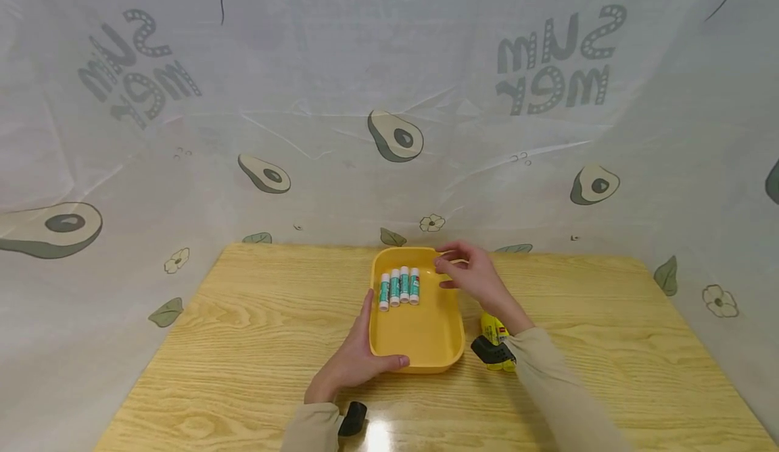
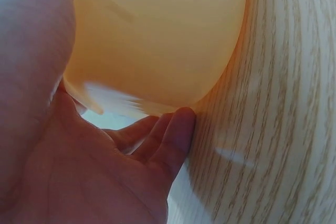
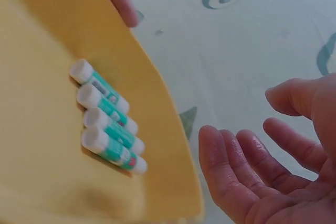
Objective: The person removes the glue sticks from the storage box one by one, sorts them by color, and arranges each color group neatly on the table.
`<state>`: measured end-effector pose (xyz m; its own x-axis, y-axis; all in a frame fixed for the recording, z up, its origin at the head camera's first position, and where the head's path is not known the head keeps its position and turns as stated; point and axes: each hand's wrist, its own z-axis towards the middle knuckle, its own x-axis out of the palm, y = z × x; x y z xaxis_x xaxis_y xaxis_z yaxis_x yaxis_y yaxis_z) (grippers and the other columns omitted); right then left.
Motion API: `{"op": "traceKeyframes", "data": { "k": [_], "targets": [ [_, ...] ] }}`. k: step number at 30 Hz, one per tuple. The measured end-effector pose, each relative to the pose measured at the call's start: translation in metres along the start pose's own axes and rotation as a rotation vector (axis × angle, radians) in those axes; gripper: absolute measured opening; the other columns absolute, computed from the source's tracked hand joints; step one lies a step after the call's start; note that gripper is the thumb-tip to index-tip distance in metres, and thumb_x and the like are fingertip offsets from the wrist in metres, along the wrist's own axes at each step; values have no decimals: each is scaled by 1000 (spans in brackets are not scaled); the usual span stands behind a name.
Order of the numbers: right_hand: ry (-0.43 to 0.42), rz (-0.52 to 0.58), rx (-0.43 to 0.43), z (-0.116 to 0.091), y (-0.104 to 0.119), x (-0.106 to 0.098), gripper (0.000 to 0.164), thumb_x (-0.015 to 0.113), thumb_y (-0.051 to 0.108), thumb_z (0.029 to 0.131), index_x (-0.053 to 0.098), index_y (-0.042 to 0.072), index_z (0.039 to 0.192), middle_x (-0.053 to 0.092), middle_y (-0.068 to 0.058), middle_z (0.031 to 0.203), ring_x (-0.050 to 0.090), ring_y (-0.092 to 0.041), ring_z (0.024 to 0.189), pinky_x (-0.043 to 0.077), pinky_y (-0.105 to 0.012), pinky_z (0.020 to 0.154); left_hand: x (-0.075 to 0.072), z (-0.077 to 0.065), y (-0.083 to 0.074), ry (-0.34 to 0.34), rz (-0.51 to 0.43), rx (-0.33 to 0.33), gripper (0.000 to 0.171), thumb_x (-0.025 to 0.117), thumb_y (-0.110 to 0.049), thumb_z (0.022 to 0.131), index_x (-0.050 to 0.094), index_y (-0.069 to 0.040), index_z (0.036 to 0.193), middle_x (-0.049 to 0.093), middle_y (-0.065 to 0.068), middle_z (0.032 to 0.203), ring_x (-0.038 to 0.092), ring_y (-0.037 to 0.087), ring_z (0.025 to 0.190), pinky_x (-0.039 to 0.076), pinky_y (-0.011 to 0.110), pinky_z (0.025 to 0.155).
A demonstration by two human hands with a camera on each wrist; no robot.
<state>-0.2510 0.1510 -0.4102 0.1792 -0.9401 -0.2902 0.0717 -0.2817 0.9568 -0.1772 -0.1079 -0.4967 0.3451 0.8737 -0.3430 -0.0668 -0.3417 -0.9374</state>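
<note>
A yellow tray [image 1: 420, 340] sits on the wooden table. Several glue sticks [image 1: 395, 287] with white caps and teal labels lie side by side in its far left part, also seen as a slanting row of glue sticks [image 3: 108, 117] in the right wrist view. My left hand [image 1: 356, 354] grips the tray's near left corner, thumb at the near rim and fingers along the left side. Over the tray's far right edge is my right hand [image 1: 475, 277], fingers loosely bent and apart. In the right wrist view that hand [image 3: 278, 166] holds nothing.
Yellow items [image 1: 494, 330], partly hidden by the right forearm, lie on the table [image 1: 274, 317] to the right of the tray. A pale sheet [image 1: 341, 188] with avocado prints hangs behind the table. Each wrist wears a black device.
</note>
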Motion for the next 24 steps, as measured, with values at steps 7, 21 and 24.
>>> {"op": "traceKeyframes", "data": {
  "k": [7,21,24],
  "targets": [
    [0,2,24,13,-4,25,33,65,16,101,60,2,130,61,-23,123,68,-40,109,62,-47,85,0,0,1,-9,19,-4,133,89,-43,77,-9,-28,165,10,15,172,20,37,156,18,62,125],
    [-51,-30,76,37,-13,52,38,69,18,98,61,-1,129,64,-20,117,67,-43,104,63,-46,83,1,1,2,-2,22,-5,132,89,-41,78,-10,-30,165,9,12,173,19,35,157,16,61,126],
    [-68,-74,99,40,-16,56,37,71,20,97,62,1,128,64,-19,116,67,-40,99,62,-46,84,1,1,3,1,17,-10,132,89,-40,78,-10,-31,165,9,11,173,19,34,157,16,60,127]
  ]
}}
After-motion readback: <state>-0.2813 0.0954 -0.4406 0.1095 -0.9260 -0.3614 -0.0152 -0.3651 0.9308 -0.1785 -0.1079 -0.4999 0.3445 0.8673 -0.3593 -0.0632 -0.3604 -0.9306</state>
